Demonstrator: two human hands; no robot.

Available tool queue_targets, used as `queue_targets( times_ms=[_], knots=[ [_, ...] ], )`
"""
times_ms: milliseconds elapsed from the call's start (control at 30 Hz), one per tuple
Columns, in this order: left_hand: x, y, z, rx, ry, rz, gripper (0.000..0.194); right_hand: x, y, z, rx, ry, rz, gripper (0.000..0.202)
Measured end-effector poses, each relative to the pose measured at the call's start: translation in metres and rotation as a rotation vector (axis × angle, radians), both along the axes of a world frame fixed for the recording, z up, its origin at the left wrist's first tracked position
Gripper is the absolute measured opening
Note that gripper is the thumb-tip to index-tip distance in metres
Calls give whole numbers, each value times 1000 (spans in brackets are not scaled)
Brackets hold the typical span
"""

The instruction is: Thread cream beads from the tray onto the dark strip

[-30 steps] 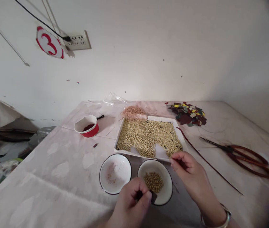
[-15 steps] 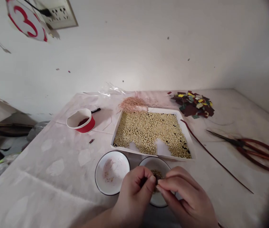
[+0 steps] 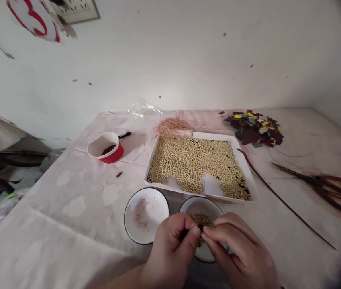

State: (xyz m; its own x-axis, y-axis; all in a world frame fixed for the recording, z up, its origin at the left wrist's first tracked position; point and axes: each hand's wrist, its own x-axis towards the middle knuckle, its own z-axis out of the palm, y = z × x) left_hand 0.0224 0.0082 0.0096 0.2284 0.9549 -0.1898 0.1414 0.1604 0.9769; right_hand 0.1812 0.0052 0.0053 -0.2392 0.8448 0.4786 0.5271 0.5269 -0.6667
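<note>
My left hand [image 3: 173, 249] and my right hand [image 3: 239, 247] meet above a white bowl [image 3: 188, 204] with a dark rim. Both are closed in a pinch, fingertips nearly touching. Between them is something small and dark that I cannot make out. Small brownish beads [image 3: 202, 218] lie inside that bowl, partly hidden by my fingers. To the left stands a second white bowl [image 3: 155, 200], with pinkish residue and crumbs on its bottom. Just beyond the bowls, a shallow white box [image 3: 251, 192] holds pale round beads [image 3: 194, 160] with some black ones among them.
A red-and-white paper cup [image 3: 116, 154] with dark red bits stands left, near a black marker [image 3: 125, 135]. Behind the box lies a bundle of pinkish strands [image 3: 173, 127]. At right are coloured scraps [image 3: 254, 130], a dark red strip [image 3: 278, 196] and scissors [image 3: 317, 181].
The view has shifted slightly, so the things on the table appear a little higher and mostly further right. Both hands keep their pinch over the bowl, with barely any movement.
</note>
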Motion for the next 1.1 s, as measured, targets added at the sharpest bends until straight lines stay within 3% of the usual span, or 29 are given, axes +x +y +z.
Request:
queue_targets(
  times_ms=[533,667,867,967,1100],
  knots=[
    [-1,-1,-3,-5,-48,-11,36,0,-1,0,19,4,14,12],
    [-3,-2,-7,-4,-35,-9,39,8,3,-1,-21,39,-79,8],
    [-6,-4,-14,35,-93,27,36,12,9,-9,-61,-21,-44,9],
    [-6,-4,-14,72,-87,23,33,18,14,-11,-61,-31,-109,11],
    [-7,-5,-14,93,-76,33,32,37,27,-12,-5,-96,-332,13]
  ],
)
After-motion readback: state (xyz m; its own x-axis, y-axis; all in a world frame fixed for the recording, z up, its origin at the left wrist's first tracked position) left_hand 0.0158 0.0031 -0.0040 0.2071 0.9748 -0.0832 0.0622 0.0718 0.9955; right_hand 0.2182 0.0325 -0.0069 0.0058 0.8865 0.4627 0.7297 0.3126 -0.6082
